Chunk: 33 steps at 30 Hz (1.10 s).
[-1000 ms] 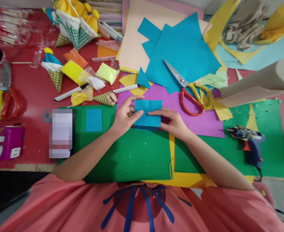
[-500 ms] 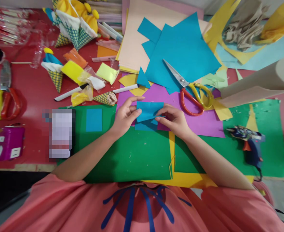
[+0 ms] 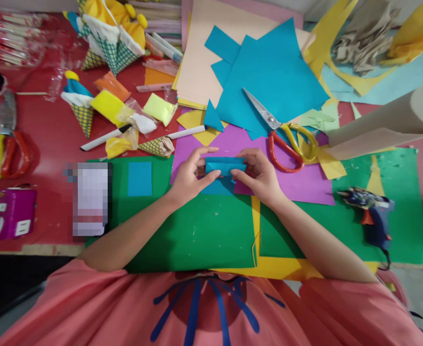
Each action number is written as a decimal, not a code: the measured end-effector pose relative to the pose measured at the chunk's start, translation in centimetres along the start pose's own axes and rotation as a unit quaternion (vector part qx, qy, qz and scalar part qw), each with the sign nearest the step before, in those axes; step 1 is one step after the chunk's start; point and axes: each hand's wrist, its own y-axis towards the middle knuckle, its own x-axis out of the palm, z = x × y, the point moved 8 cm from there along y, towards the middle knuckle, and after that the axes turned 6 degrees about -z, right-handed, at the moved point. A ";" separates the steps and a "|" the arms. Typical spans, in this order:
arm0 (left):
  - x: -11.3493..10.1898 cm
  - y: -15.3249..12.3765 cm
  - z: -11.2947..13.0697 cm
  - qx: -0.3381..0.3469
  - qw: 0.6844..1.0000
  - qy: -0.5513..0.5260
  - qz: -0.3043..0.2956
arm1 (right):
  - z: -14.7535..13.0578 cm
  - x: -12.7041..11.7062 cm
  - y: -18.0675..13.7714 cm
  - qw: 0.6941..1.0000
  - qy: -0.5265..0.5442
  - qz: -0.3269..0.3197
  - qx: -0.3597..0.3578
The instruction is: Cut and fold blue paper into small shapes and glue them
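Note:
Both hands hold a small blue paper piece (image 3: 225, 166), folded into a narrow strip, just above the table. My left hand (image 3: 190, 179) pinches its left end between thumb and fingers. My right hand (image 3: 258, 175) pinches its right end. Another blue piece (image 3: 217, 186) lies flat under the hands, on the green sheet (image 3: 197, 226) and the purple sheet (image 3: 298, 182). A small blue rectangle (image 3: 140, 178) lies on the green sheet to the left.
Red-and-yellow scissors (image 3: 283, 134) lie on big blue sheets (image 3: 269, 77) behind the hands. A blue glue gun (image 3: 372, 216) sits at the right. Paper cones (image 3: 85, 115), markers (image 3: 105, 137), a cardboard roll (image 3: 384, 125) and a second pair of scissors (image 3: 2, 144) crowd the red table.
The blue piece lay flat under my fingers, then my right hand lifted its near edge and folded it over. Now both hands hold it as a narrow folded strip.

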 end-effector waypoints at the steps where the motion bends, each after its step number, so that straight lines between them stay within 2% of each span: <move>1: 0.0 0.0 0.0 0.002 1.000 -0.001 0.000 | 0.0 0.1 0.0 1.000 0.000 -0.004 0.003; 4: 0.1 -0.1 0.1 0.008 1.000 0.001 -0.004 | -0.1 0.3 0.1 1.000 -0.005 -0.021 0.013; 8: 0.2 -0.1 0.0 0.007 1.000 -0.007 -0.011 | -0.1 0.1 0.1 1.000 -0.024 -0.013 0.009; 16: 0.4 -0.2 -0.7 -0.026 0.999 -0.039 -0.021 | 0.5 0.1 0.0 0.999 -0.039 -0.020 0.006; 33: 0.6 -0.2 -0.5 -0.050 0.998 -0.020 -0.025 | 0.9 -0.1 0.0 0.997 -0.077 -0.016 0.010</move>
